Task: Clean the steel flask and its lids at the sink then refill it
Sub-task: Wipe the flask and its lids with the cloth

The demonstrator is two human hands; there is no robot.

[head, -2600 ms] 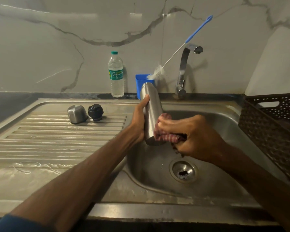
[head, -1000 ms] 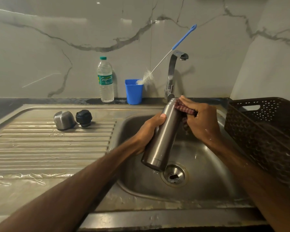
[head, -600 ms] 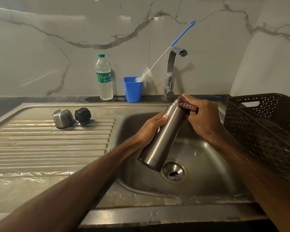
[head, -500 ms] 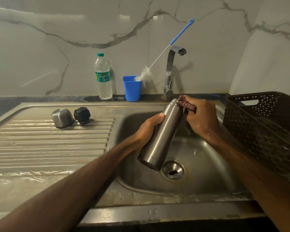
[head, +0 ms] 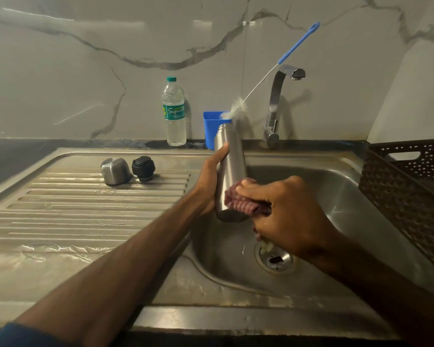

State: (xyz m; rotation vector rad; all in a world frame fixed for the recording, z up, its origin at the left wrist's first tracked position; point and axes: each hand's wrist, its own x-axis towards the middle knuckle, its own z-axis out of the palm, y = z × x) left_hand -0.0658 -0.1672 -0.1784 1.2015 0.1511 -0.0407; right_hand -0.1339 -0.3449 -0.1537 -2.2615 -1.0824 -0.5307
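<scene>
The steel flask (head: 229, 159) stands nearly upright above the sink basin (head: 336, 196), without a lid. My left hand (head: 211, 181) grips its middle from the left. My right hand (head: 286, 216) holds a red striped cloth (head: 238, 199) against the flask's lower part. The steel outer lid (head: 115, 170) and the black inner stopper (head: 143, 169) lie side by side on the ribbed drainboard (head: 85, 209).
A plastic water bottle (head: 174, 113), a blue cup (head: 212, 128) with a long bottle brush (head: 273, 68) and the tap (head: 276, 101) line the back wall. A dark perforated basket (head: 411, 191) sits right of the basin. The drain (head: 276, 259) lies below my right hand.
The flask went from tilted with its mouth to the right to nearly upright. My right hand moved the cloth from the flask's mouth down to its base.
</scene>
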